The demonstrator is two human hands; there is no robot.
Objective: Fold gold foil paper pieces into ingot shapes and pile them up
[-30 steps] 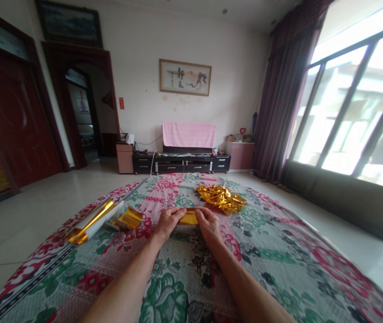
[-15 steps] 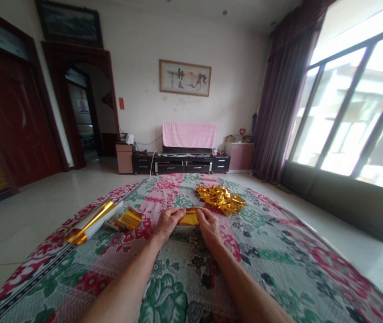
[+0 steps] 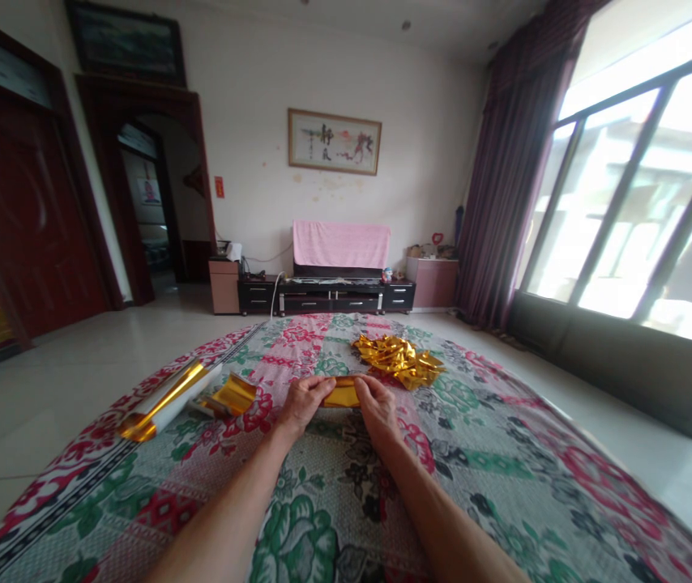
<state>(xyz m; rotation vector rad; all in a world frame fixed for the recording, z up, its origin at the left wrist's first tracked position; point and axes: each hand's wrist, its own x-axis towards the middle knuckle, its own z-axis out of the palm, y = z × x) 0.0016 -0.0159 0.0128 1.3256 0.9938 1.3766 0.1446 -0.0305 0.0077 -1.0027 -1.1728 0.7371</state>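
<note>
A small piece of gold foil paper [image 3: 342,393] is stretched between my two hands, just above the flowered cloth. My left hand [image 3: 305,404] pinches its left end between thumb and fingers. At the right end, my right hand [image 3: 378,409] grips it the same way. Its upper edge looks folded over. Beyond my right hand lies a heap of folded gold foil pieces [image 3: 399,359]. To the left of my left hand are curled gold foil sheets [image 3: 230,396], and farther left a larger roll of gold foil [image 3: 167,401] with a white underside.
The flowered cloth [image 3: 297,526] covers a wide surface with a curved far edge. Past it stand a low black TV cabinet [image 3: 327,301] and a screen draped with a pink towel [image 3: 342,244]. Windows and a purple curtain [image 3: 492,186] are on the right, a dark red door [image 3: 30,202] on the left.
</note>
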